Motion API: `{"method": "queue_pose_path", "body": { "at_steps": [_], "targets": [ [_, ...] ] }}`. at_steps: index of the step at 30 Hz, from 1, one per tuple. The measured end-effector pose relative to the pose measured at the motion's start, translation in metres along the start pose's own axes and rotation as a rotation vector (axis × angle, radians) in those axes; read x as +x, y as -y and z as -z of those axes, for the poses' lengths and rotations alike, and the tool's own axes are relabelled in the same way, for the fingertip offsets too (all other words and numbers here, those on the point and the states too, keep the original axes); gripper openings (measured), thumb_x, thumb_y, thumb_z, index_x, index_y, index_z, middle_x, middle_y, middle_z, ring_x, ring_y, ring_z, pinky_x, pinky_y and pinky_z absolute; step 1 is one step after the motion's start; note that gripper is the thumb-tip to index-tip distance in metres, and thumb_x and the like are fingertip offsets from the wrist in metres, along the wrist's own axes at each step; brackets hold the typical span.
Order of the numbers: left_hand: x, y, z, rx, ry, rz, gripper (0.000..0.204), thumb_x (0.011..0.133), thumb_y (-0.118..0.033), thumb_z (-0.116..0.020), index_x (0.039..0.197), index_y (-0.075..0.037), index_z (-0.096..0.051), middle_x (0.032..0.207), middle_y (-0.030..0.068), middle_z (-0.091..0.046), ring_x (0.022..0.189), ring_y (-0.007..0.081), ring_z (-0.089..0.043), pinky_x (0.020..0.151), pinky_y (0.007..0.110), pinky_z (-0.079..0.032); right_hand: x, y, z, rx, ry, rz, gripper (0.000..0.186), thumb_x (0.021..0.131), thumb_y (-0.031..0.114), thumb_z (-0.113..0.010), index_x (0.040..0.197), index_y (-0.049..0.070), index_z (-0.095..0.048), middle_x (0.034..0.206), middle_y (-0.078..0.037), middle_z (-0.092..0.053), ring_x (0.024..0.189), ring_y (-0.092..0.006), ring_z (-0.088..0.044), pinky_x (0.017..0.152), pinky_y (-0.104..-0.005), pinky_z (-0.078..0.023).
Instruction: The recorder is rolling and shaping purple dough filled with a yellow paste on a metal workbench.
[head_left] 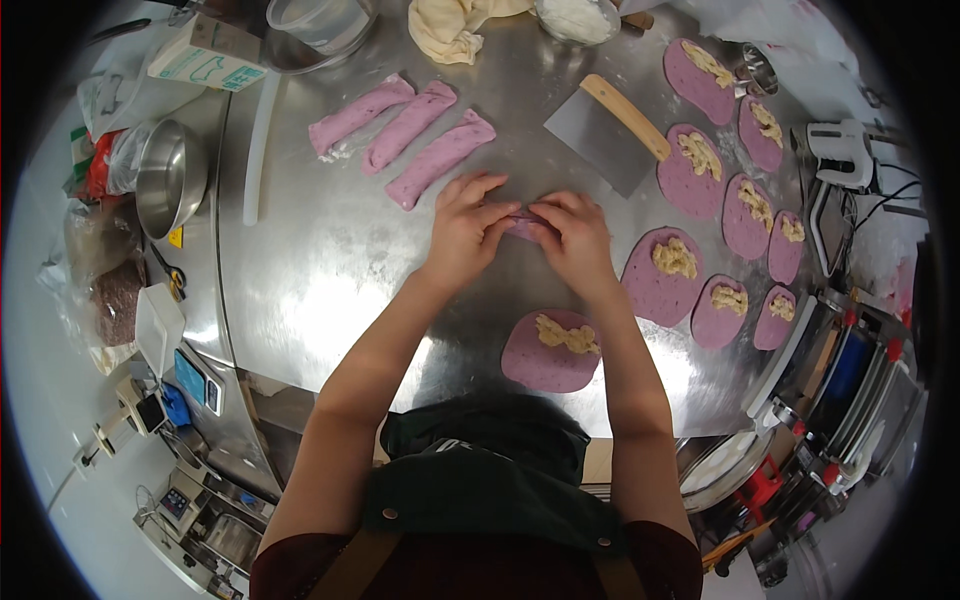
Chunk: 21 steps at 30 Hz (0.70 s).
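Observation:
Both my hands meet over the middle of a metal worktop, pinching one small roll of purple dough point(522, 228) between them. My left hand point(466, 230) grips its left end and my right hand point(572, 238) its right end; the fingers cover most of it. Just beyond my left hand lie three finished-looking purple dough rolls point(440, 158), side by side and slanted. Nearer to me, by my right forearm, rests a flat purple dough round point(545, 365) topped with a strip of yellowish filling point(566, 335). More such filled rounds point(662, 278) spread over the right side.
A dough scraper point(620, 125) with a wooden handle lies beyond my right hand. At the back are pale dough point(445, 35) and a bowl of white flour point(578, 18). Leftward are a white rolling pin point(261, 150), a steel bowl point(172, 180), scissors point(172, 274) and a scale point(198, 380).

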<state>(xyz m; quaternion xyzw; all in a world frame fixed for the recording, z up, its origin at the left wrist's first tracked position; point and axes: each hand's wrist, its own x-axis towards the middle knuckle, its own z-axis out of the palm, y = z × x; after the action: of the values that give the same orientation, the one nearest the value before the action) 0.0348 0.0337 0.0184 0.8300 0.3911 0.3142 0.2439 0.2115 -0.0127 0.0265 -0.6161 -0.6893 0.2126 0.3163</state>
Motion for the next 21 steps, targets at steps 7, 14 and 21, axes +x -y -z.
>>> {"method": "queue_pose_path", "body": {
  "at_steps": [7, 14, 21],
  "targets": [
    [-0.004, 0.016, 0.006, -0.101, 0.017, 0.043, 0.031, 0.067, -0.005, -0.073, 0.097, -0.012, -0.071, 0.117, 0.0079, -0.059, 0.111, 0.0296, -0.051, 0.089, 0.039, -0.040, 0.000, 0.007, -0.016, -0.053, -0.111, 0.047, 0.012, 0.071, 0.013, -0.069, 0.083, 0.009, -0.068, 0.086, -0.001, -0.060, 0.082, -0.0233, -0.056, 0.077, -0.0384, -0.042],
    [-0.011, 0.022, 0.004, -0.005, -0.001, 0.047, 0.030, 0.067, -0.009, -0.074, 0.097, -0.013, -0.071, 0.117, 0.0072, -0.059, 0.111, 0.0302, -0.051, 0.090, 0.040, -0.039, 0.002, 0.009, -0.021, -0.036, -0.133, -0.008, 0.013, 0.071, 0.011, -0.068, 0.084, 0.009, -0.069, 0.086, -0.001, -0.060, 0.083, -0.0229, -0.056, 0.077, -0.0380, -0.041],
    [-0.011, 0.023, 0.003, -0.048, -0.001, 0.076, 0.033, 0.069, -0.008, -0.073, 0.101, -0.012, -0.070, 0.118, 0.0089, -0.058, 0.111, 0.0308, -0.051, 0.091, 0.041, -0.039, 0.006, 0.012, -0.022, -0.043, -0.090, 0.016, 0.017, 0.071, 0.012, -0.068, 0.087, 0.009, -0.069, 0.088, -0.001, -0.060, 0.085, -0.0226, -0.056, 0.078, -0.0379, -0.041]
  ]
}}
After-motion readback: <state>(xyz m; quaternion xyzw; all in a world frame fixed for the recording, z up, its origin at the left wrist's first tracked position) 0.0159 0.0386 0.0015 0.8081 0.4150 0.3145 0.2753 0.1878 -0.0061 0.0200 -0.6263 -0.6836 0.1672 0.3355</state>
